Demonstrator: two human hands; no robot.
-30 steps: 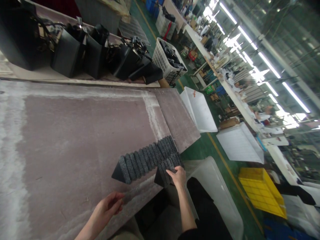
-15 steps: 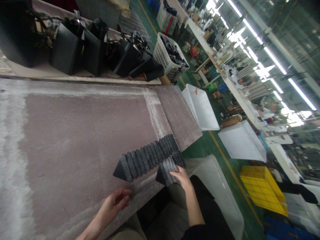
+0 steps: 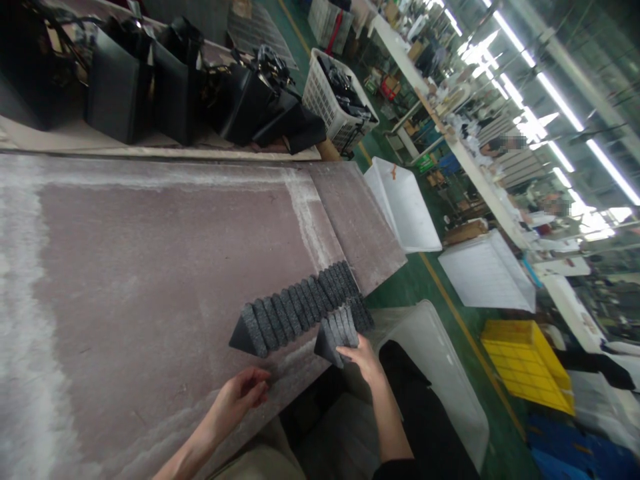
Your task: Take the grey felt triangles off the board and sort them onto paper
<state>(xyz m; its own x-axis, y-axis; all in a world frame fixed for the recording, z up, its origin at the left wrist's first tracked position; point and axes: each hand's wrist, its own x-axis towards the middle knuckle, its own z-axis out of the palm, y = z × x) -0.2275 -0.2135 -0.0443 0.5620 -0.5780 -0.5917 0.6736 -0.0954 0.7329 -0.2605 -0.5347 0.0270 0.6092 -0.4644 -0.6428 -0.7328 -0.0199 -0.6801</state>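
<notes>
A long row of dark grey, speckled triangular pieces point(image 3: 290, 310), perhaps foam, stands packed face to face across the table's near right part. Beside its right end, my right hand point(image 3: 364, 357) is closed on a shorter stack of grey triangular pieces point(image 3: 331, 333), thumb at the front and fingers partly hidden behind. This stack is at the table's near edge, close to the row. My left hand point(image 3: 243, 395) hovers over the table near the front edge, just below the row's left end. Its fingers are loosely bent, apart from the thumb, and nothing shows in them.
Several black bags point(image 3: 175, 83) stand along the far side of the brown worktable point(image 3: 150, 267). A white crate point(image 3: 313, 87) with black items sits beyond. White bins point(image 3: 407, 207) and a yellow crate point(image 3: 525, 363) line the green floor at right, before a long workbench.
The view has shifted slightly. My left hand has moved a little up and right, nearer the row. My right hand keeps hold of the short stack.
</notes>
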